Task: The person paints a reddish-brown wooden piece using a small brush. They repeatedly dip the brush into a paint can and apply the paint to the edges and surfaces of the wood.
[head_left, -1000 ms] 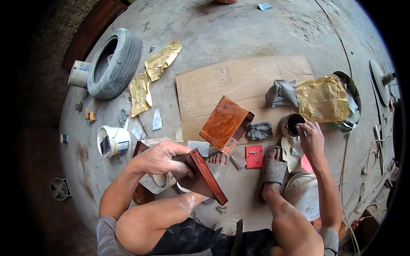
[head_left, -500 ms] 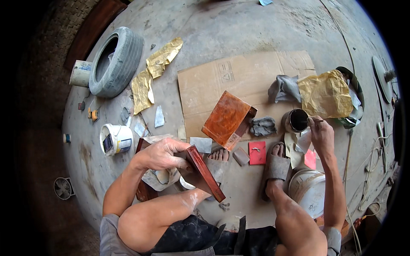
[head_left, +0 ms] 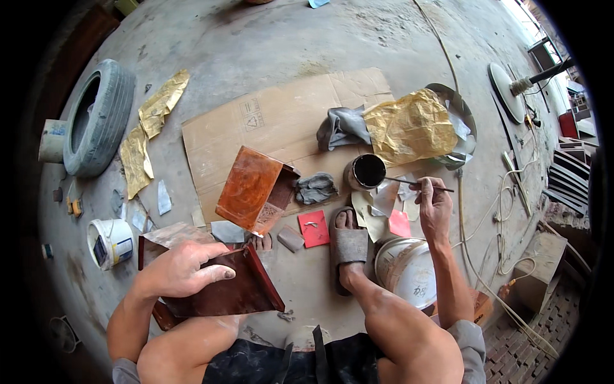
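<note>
My left hand point(head_left: 179, 267) is closed on the upper edge of a dark red-brown lacquered wooden panel point(head_left: 217, 291) with a raised rim, tilted above my left leg. Between the fingertips of my right hand point(head_left: 435, 208) is a thin dark brush point(head_left: 444, 189), held nearly level. Its tip end points left, beside a dark cup point(head_left: 365, 171) of black liquid; its bristles are too small to make out. An orange-brown wooden box point(head_left: 249, 189) lies on the cardboard, a crumpled grey cloth point(head_left: 316, 188) between it and the cup.
Flattened cardboard point(head_left: 217, 131) covers the floor ahead. Red sandpaper point(head_left: 313, 228) lies by my right foot, a lidded white bucket point(head_left: 409, 272) behind it. A small white bucket point(head_left: 110, 243) and a tyre point(head_left: 102, 118) stand left. Crumpled yellow paper point(head_left: 409, 128) and cables point(head_left: 502, 217) are right.
My right hand has moved the brush out of the cup and off to its right. The left hand has turned the panel so its broad face shows. The view has swung right.
</note>
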A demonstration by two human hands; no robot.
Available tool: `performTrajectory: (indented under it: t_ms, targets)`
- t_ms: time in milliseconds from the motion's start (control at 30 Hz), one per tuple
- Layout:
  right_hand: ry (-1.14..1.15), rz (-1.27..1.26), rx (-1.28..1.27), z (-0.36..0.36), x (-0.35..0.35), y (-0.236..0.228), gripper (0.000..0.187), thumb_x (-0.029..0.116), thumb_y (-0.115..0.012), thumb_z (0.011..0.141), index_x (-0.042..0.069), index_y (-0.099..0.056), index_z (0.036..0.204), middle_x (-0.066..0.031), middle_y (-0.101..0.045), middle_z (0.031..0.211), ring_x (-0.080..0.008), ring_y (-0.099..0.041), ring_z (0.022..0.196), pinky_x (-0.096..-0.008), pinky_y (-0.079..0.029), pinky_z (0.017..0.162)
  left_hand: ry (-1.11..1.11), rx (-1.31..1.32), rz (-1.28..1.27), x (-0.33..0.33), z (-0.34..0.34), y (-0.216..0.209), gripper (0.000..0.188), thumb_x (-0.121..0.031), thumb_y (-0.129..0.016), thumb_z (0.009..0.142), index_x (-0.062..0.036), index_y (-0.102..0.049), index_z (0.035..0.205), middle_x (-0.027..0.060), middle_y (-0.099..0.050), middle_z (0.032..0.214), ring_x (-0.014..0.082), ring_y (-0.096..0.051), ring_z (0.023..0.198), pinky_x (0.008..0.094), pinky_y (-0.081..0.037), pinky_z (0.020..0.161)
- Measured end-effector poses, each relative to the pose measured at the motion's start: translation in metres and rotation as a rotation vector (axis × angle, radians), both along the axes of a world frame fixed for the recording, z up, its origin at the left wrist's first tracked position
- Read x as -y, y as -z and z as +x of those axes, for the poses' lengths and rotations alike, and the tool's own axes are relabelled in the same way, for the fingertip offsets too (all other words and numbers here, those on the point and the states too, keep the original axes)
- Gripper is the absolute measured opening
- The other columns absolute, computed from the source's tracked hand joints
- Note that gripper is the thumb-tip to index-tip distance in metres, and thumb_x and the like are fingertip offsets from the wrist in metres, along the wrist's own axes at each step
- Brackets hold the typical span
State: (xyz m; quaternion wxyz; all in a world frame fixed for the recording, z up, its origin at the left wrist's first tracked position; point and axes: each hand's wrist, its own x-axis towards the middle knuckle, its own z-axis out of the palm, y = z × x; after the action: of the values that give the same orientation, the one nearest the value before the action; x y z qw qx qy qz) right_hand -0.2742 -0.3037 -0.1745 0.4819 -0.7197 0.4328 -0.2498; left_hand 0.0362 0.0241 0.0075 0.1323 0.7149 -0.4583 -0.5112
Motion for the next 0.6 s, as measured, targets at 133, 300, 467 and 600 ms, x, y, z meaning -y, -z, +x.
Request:
performTrajectory:
  t_ms: [133,300,467,600]
  targets:
    - [0.0,0.009,0.007,-0.019,-0.009,-0.005,0.023,0.018,-0.051,0.106,-0.002,-0.062,0.106,-0.0085,-0.073,0.091,-0.0098,-0.059,0.073,-0.0245,-0.048,0.067,0.019,-0.048,-0.065,0.009,-0.013,0.011,0.031,-0.025,-0.067,0.093,0.0002,-0.067,0.111,0.0217,-0.069,0.089,0.0367,-0.067,0.082,0.0417,-0.051,0.072]
    - [0.022,0.014,0.068,-0.033,-0.019,-0.005,0.022,0.017,-0.051,0.105,-0.002,-0.063,0.106,-0.0092,-0.073,0.094,-0.0096,-0.06,0.077,-0.0237,-0.047,0.067,-0.027,0.017,-0.092,0.012,-0.022,0.021,0.034,-0.027,-0.07,0.091,-0.0029,-0.068,0.115,0.021,-0.07,0.093,0.0357,-0.068,0.081,0.0409,-0.052,0.073]
    - [0.027,-0.021,0.04,-0.035,-0.02,-0.003,0.023,0.018,-0.052,0.105,-0.001,-0.064,0.108,-0.0091,-0.073,0.095,-0.0109,-0.061,0.079,-0.0247,-0.048,0.068,-0.085,0.013,-0.001,0.016,-0.022,0.023,0.038,-0.027,-0.07,0.091,-0.0052,-0.069,0.121,0.0219,-0.071,0.101,0.0336,-0.07,0.085,0.0385,-0.053,0.077]
    - [0.171,0.165,0.18,-0.055,-0.012,0.014,0.028,0.029,-0.052,0.105,0.003,-0.061,0.109,-0.012,-0.071,0.095,-0.0108,-0.06,0.071,-0.0241,-0.046,0.059,-0.045,-0.027,-0.045,0.02,-0.02,0.025,0.037,-0.028,-0.067,0.092,-0.0037,-0.068,0.121,0.022,-0.071,0.102,0.038,-0.068,0.091,0.0424,-0.052,0.081]
